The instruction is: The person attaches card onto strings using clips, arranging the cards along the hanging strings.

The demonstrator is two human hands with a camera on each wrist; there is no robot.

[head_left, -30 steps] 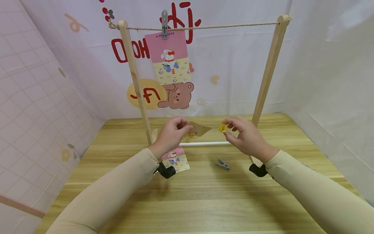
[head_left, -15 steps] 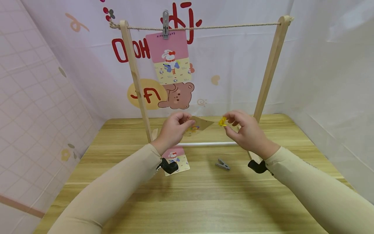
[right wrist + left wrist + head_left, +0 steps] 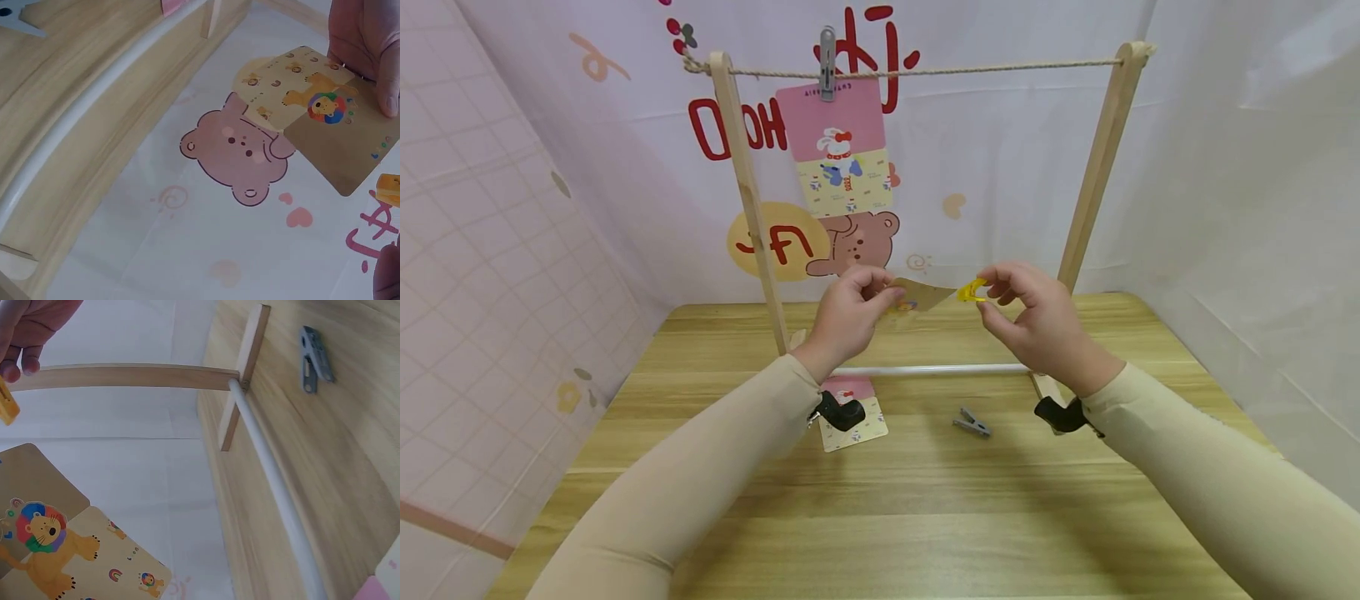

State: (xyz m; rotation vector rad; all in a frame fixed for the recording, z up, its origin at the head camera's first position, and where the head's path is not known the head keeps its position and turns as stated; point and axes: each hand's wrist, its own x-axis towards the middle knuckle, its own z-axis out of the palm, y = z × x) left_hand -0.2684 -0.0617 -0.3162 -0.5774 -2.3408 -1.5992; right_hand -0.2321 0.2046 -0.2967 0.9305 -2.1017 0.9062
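My left hand [image 3: 844, 317] pinches a tan card [image 3: 925, 294] by one edge, thumb on top. The left wrist view shows its printed lion with a rainbow mane. In my right hand [image 3: 1037, 325], a yellow clothespin [image 3: 972, 291] sits between thumb and fingertips, its nose right at the card's free corner in the head view. In the right wrist view the clothespin [image 3: 389, 189] appears close beside the card [image 3: 344, 147]. Both hands are raised over the table, below a rope [image 3: 985, 67]. A grey clothespin [image 3: 827, 62] holds a pink-and-yellow card [image 3: 838, 125] on that rope.
Wooden posts [image 3: 1097, 167] carry the rope at either side, joined low down by a white rod [image 3: 932, 369]. On the table [image 3: 925, 517] lie another grey clothespin [image 3: 972, 422] and a pink-and-yellow card [image 3: 863, 425], partly behind the left wrist's black strap mount [image 3: 842, 412].
Both hands have risen toward the rope, carrying the tan card and the yellow clothespin. The gap between clothespin and card corner has narrowed. The things on the table stay put.
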